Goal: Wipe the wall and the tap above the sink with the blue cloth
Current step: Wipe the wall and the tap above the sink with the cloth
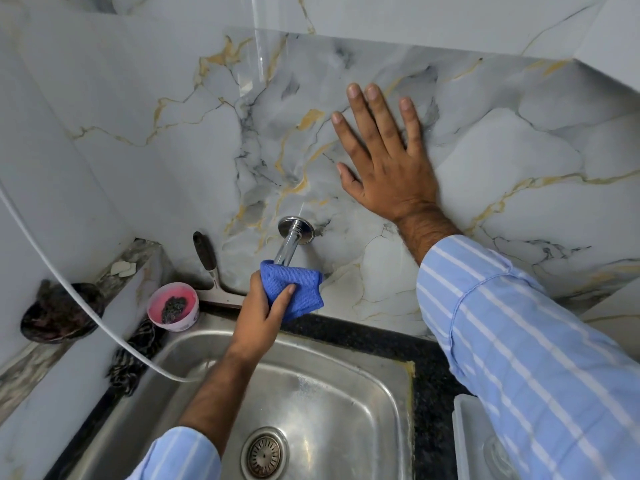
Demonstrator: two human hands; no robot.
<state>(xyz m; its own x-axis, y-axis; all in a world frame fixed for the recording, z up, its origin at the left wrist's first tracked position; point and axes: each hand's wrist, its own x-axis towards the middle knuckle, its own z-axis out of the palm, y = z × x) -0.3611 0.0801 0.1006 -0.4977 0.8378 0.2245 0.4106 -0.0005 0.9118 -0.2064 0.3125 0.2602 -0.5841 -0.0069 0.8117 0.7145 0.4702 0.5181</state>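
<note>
The chrome tap (pixel 290 244) juts out of the grey marble-patterned wall (pixel 194 157) above the steel sink (pixel 346 403). My left hand (pixel 259 317) grips the folded blue cloth (pixel 294 289), which is wrapped around the tap's outer end, hiding the spout. My right hand (pixel 384 157) lies flat on the wall up and to the right of the tap, fingers spread, holding nothing.
A pink tub (pixel 173 304) with a dark scrubber stands at the sink's back left corner, next to a black-handled squeegee (pixel 211 268). A white hose (pixel 86 299) arcs into the basin. A dark bowl (pixel 60 311) sits on the left ledge. A clear container (pixel 485 441) stands right of the sink.
</note>
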